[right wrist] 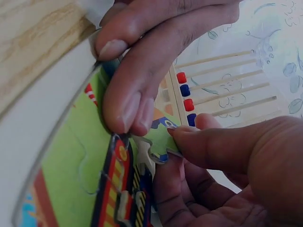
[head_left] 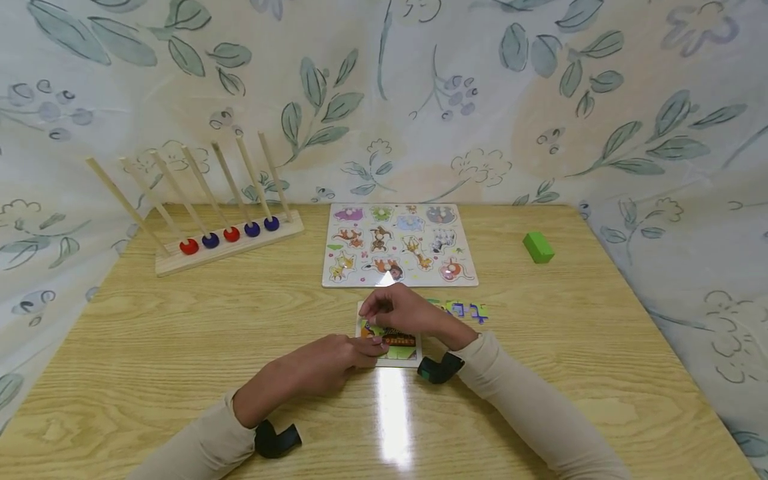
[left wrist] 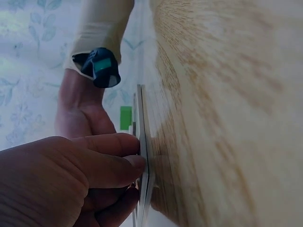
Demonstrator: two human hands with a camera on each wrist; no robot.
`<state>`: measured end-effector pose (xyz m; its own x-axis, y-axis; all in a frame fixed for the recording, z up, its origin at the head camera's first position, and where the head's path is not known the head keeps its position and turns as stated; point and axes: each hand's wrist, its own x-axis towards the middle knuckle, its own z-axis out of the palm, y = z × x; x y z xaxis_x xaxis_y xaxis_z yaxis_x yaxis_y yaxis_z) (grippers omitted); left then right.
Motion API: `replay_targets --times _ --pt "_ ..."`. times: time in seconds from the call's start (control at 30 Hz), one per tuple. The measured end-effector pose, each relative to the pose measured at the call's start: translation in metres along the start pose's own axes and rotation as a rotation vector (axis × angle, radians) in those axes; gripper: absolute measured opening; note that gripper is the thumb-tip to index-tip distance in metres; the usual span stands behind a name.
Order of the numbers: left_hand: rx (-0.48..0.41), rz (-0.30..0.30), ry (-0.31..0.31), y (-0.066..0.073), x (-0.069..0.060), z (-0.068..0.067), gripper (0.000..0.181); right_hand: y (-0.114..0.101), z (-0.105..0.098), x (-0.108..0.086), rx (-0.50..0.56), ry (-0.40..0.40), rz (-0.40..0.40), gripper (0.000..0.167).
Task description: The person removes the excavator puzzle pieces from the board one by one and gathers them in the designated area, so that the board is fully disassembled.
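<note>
Beige sleeves (head_left: 522, 400) lead to my hands: my right hand (head_left: 405, 310) pinches a puzzle piece (right wrist: 164, 143) over the partly filled puzzle board (head_left: 399, 363); my left hand (head_left: 318, 365) presses it, fingers extended. Loose pieces (head_left: 479, 312) beyond my right wrist seem left to fit.

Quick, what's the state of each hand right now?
Left hand: open, fingertips resting on the puzzle board.
Right hand: closed, pinching a puzzle piece between thumb and fingers.
</note>
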<state>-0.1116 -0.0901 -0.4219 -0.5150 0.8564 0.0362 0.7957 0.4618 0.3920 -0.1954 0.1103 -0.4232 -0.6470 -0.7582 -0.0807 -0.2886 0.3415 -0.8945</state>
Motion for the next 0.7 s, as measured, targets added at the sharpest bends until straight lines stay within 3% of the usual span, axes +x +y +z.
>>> replay_targets --times 0.43,0.57,0.7 --pt "0.100 0.039 -0.024 0.0002 -0.0017 0.0004 0.030 -0.0058 0.0045 0.0038 -0.081 0.037 0.026 0.009" --pt "0.072 0.049 -0.019 -0.0006 -0.0020 0.0003 0.032 -0.0028 0.0033 0.0039 -0.054 0.037 0.009 0.009" --pt "0.012 0.062 -0.010 -0.0011 -0.0012 0.0007 0.032 0.0009 -0.0007 0.0015 0.023 0.063 -0.061 0.011"
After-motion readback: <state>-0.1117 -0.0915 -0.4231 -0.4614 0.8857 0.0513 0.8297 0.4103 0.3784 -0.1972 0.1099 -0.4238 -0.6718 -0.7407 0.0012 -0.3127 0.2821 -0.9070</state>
